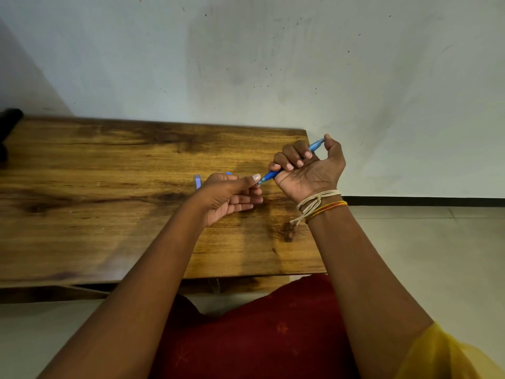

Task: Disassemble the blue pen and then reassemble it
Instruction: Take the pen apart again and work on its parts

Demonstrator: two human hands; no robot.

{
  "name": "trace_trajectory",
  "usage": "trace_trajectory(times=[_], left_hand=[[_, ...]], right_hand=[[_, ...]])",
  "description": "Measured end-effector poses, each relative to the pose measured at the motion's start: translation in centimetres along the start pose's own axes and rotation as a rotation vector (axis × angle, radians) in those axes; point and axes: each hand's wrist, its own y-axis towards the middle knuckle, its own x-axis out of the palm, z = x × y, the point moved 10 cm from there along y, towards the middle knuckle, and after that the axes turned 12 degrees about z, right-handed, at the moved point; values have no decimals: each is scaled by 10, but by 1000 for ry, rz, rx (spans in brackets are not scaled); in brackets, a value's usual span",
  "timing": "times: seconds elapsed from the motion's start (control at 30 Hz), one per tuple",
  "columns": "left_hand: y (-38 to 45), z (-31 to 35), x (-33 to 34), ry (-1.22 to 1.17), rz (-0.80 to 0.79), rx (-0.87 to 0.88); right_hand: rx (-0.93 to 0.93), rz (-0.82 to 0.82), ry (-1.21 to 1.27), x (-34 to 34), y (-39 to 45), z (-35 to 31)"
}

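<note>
Your right hand (pixel 306 165) grips the slim blue plastic pen barrel (pixel 276 173) in a fist: 4 fingers curl over it and the thumb presses on its upper end near (pixel 318 142). The barrel runs diagonally, upper end toward the wall, lower end pointing down-left toward your other hand. It is held above the far right part of the brown wooden tabletop (pixel 109 187), not resting on it.

Your left hand (pixel 232 194) meets the barrel's lower tip. Thumb and index finger pinch at that tip; what sits between them is too small to identify. The other 3 fingers lie loosely extended below.

Just behind your left hand, 1 small pale blue translucent piece (pixel 197 181) lies on the wood; a second bit of blue (pixel 229 173) shows at the knuckles, shape unclear.

Cream and orange thread bands (pixel 319 205) wrap your right wrist. Red cloth (pixel 259 337) covers your lap below the table edge.
</note>
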Motion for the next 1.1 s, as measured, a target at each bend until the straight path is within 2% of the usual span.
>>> trace_trajectory(times=[0.47,0.7,0.93,1.1], left_hand=[[-1,-5,7,-42,-93,-51],[-5,-12,21,78,-213,-49],[-6,-13,22,136,-232,-48],[-7,-15,22,178,-229,-54]], right_hand=[[23,15,-49,1,-2,0],[-18,137,-206,-6,-4,-3],[-26,170,-258,-6,-9,-1],[-120,205,-309,-4,-9,-8]])
